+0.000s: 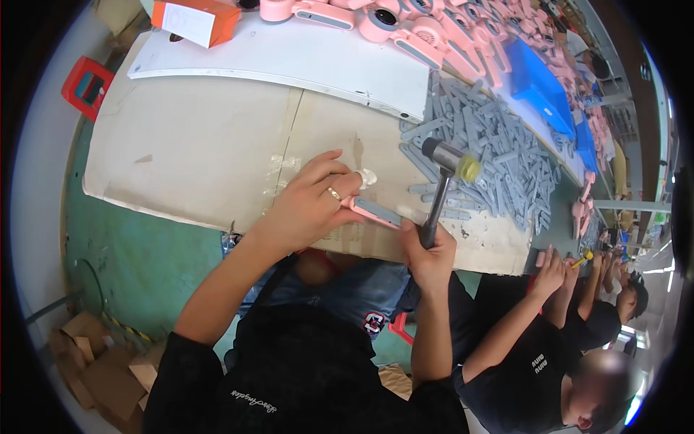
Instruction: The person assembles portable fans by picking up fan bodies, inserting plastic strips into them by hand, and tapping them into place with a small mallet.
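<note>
Left hand [311,199] is clamping a pink handle [351,205] at one o'clock from the torso [307,347]; right hand [431,262] is gripping a mallet [439,194].
Judging the step as seating the grey strip [378,212], good practice is backing the handle on the cardboard [188,145], lining edges up, and tapping squarely, fingertips clear. Left fingers are pinching the ten-o'clock end; right fingers are wrapping the mallet shaft. Count: one handle in hand, one mallet; two blue trays [538,85] are sitting around two o'clock from the handle; loose grey strips [491,152] are lying there too, overlapping, probably dozens.
</note>
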Action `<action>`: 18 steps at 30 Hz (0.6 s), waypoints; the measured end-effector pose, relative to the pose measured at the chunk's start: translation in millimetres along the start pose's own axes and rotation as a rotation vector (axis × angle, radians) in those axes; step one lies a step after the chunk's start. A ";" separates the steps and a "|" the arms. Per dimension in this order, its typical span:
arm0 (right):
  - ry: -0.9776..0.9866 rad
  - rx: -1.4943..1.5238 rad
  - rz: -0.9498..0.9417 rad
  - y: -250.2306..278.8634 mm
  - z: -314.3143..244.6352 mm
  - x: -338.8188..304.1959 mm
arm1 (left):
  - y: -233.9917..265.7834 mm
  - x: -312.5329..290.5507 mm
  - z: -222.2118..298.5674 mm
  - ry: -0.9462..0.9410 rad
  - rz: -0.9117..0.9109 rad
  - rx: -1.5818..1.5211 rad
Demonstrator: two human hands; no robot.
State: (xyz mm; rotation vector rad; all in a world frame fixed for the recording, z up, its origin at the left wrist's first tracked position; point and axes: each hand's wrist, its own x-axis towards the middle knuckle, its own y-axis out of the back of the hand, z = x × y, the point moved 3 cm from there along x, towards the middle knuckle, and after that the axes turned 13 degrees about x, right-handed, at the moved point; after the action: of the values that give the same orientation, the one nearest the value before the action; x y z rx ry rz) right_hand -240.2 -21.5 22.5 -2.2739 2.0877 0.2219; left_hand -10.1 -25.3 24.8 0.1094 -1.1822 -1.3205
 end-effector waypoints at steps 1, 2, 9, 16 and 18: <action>0.038 -0.058 -0.009 1.3 2.4 0.2 | 0.3 -0.8 0.7 0.021 0.001 -0.018; 0.019 -0.051 -0.026 -1.4 -4.3 0.4 | -0.1 -1.8 -0.2 0.027 0.001 -0.016; 0.048 -0.305 -0.174 2.4 -22.3 10.7 | -1.0 -2.0 -1.5 -0.091 -0.050 0.065; -0.146 -0.333 -0.156 1.1 -28.9 13.1 | -1.0 -0.4 0.2 -0.168 -0.124 0.191; -0.220 -0.311 -0.146 -2.6 -30.6 15.7 | -3.0 -0.9 -1.3 -0.174 -0.140 0.197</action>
State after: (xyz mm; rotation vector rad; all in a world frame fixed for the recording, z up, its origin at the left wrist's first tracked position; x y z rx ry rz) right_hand -234.1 -40.8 50.4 -2.4184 1.8779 0.8009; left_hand -11.0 -26.3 21.7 0.2273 -1.4742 -1.3528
